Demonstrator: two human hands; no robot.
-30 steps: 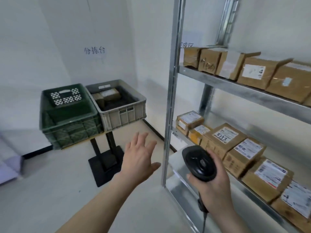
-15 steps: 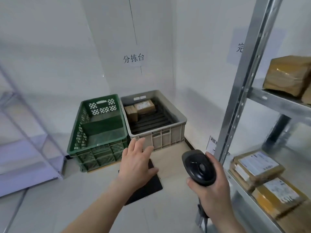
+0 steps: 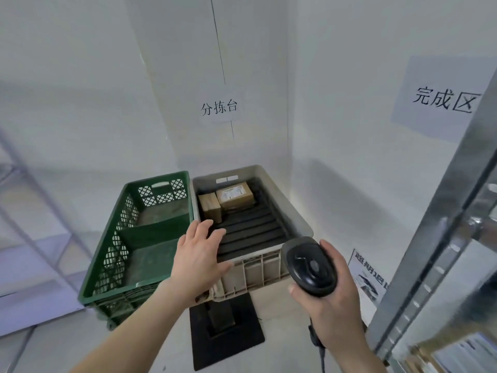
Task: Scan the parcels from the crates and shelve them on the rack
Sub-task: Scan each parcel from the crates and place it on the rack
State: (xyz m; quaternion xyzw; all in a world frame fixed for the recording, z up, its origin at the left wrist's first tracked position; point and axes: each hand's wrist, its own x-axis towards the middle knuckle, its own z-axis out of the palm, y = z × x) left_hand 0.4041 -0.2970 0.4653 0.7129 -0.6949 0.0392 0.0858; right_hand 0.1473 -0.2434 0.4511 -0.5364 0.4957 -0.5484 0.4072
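Two brown cardboard parcels lie at the far end of the grey crate [image 3: 298,219]: a labelled parcel [image 3: 235,195] on the right and a plain parcel [image 3: 209,209] to its left. The green crate [image 3: 107,254] beside it holds no parcels that I can see. My left hand [image 3: 199,257] reaches forward with straight fingers over the grey crate's near edge and holds nothing. My right hand [image 3: 326,305] grips a black barcode scanner [image 3: 309,265] by its handle, in front of the crate's right corner. The metal rack [image 3: 435,238] rises at the right edge.
Both crates sit on a black stand with a square base [image 3: 226,332] on the floor. Wall signs hang above the crates [image 3: 219,107] and at the right [image 3: 443,99]. Another light shelf frame [image 3: 35,189] stands at the left. Blurred parcels show on the rack at bottom right.
The view has turned left from the rack toward the crates and come closer. My left hand has stretched forward to the grey crate's near edge. The scanner stays in my right hand.
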